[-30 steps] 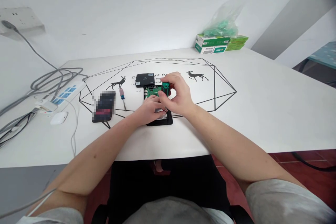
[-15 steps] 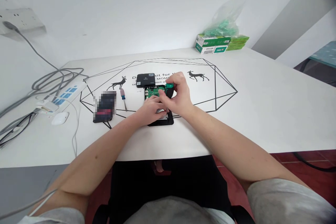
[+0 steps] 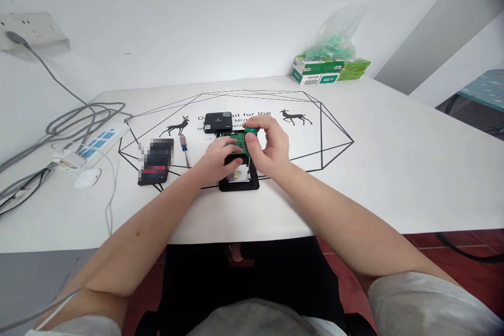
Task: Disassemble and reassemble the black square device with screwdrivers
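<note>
My right hand (image 3: 272,148) is closed round a screwdriver with a green and black handle (image 3: 251,129). The tool stands roughly upright, its shaft pointing down at the right side of an opened electronic device. A green circuit board (image 3: 239,135) shows in the device's black casing (image 3: 236,187), with a silvery plate (image 3: 243,174) nearer me. My left hand (image 3: 216,161) rests on the device's left side, fingers apart over the board, partly hiding it. Just behind sits a small flat black box (image 3: 218,122) with labels on it.
To the left lie a second screwdriver (image 3: 183,148), a blurred phone (image 3: 156,161) and a white earbud case (image 3: 87,178). A power strip (image 3: 104,139) with tangled cables (image 3: 74,115) is beyond them. Green and white boxes (image 3: 317,69) under a plastic bag (image 3: 334,37) stand at the back right.
My left hand has drawn back left from the device's near part, its fingers spreading and uncovering the silvery plate. My right hand, still holding the screwdriver, has shifted slightly and its grip has moved.
</note>
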Demonstrator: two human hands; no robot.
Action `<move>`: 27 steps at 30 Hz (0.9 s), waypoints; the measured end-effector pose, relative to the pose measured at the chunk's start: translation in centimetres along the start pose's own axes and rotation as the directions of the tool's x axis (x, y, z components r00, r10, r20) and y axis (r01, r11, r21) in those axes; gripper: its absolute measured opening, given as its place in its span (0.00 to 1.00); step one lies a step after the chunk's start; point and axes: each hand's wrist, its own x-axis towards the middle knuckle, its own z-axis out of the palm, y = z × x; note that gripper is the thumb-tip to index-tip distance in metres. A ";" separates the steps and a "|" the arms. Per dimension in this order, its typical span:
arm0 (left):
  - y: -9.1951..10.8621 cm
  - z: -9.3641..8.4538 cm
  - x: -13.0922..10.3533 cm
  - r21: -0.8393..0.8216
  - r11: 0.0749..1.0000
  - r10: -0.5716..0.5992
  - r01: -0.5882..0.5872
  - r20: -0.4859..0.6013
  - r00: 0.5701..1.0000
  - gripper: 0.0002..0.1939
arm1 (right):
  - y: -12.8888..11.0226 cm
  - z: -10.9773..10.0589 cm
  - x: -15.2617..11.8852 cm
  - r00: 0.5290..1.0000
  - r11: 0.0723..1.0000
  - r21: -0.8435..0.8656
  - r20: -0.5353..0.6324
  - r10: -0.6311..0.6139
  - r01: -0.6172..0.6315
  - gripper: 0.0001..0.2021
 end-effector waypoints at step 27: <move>-2.4 -1.6 -0.6 0.204 0.916 -0.390 0.345 0.255 0.885 0.53 | 0.3 0.7 -0.4 0.971 0.950 0.220 -0.049 0.235 -0.219 0.15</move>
